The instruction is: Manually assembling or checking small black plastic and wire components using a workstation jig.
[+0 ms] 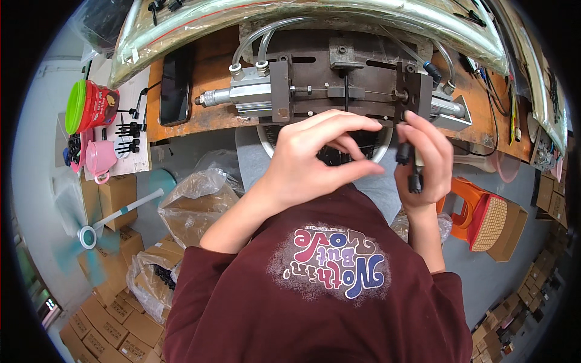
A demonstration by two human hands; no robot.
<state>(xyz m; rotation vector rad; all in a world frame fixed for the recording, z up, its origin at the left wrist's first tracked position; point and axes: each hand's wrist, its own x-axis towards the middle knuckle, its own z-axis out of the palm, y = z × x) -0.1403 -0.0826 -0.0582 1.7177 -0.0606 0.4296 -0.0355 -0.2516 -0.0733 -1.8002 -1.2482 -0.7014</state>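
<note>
My left hand (318, 151) is open in front of the machine, its thumb and fingers apart with nothing between them. My right hand (428, 158) is curled around small black plastic parts (415, 183), whose knobbed ends stick out at the palm side. Just beyond both hands, a dark metal clamping fixture (315, 75) is mounted on the wooden bench. A silver air cylinder (251, 94) sits on its left, and another cylinder (448, 107) on its right. At the middle of the fixture, a thin black rod (347, 91) stands below a metal block (342, 53).
A black smartphone (175, 85) lies on the bench's left. Beyond it are black stemmed parts (128, 129), a red and green tub (101, 106) and a pink cup (100, 158). A fan (88, 237) and cartons (109, 323) stand lower left; an orange stool (466, 202) is at right.
</note>
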